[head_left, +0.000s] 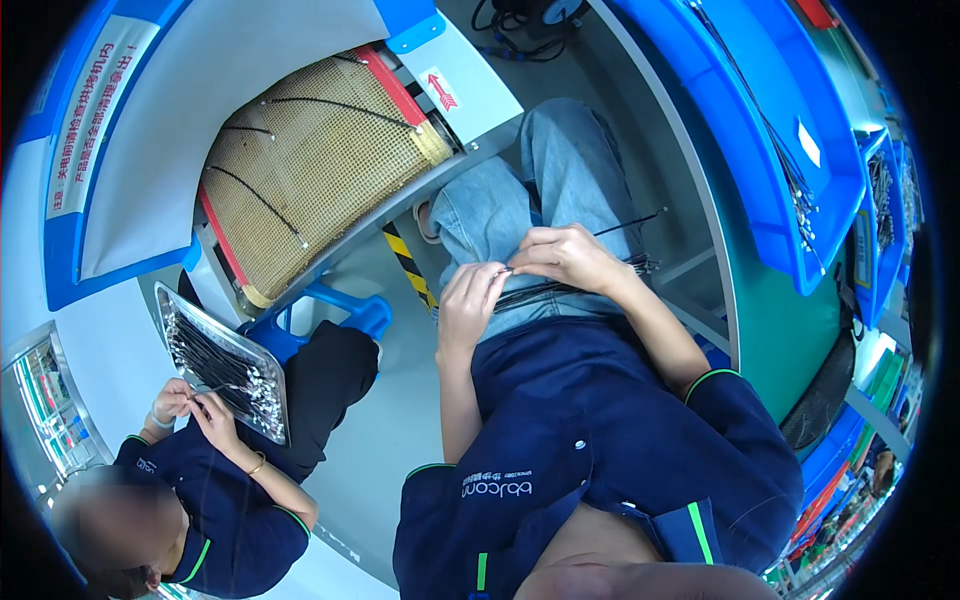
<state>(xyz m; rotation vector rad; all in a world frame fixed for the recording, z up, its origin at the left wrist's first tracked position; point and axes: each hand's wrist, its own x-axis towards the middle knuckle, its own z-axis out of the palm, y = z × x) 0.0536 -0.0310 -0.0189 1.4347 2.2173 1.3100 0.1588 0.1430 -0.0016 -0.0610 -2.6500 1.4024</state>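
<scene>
To your upper left, a mesh belt point(325, 165) is bearing a few black cables point(268, 206), and a blue bin point(720, 110) on your right is holding more. A cable bundle point(535, 294) is lying across your jeans point(580, 150). Just above it, your left hand point(470, 300) and right hand point(567, 257) are pinching a single cable point(630, 222), one end sticking out rightward.

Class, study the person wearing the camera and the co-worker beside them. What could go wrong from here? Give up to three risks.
The left hand and right hand have only a fingertip grip on a thin black cable, so it might slip.
The cable bundle lies loose across the jeans; shifting legs could spill it.
The loaded tray seems to rest on the co-worker's lap, so a knock might tip it.
</scene>
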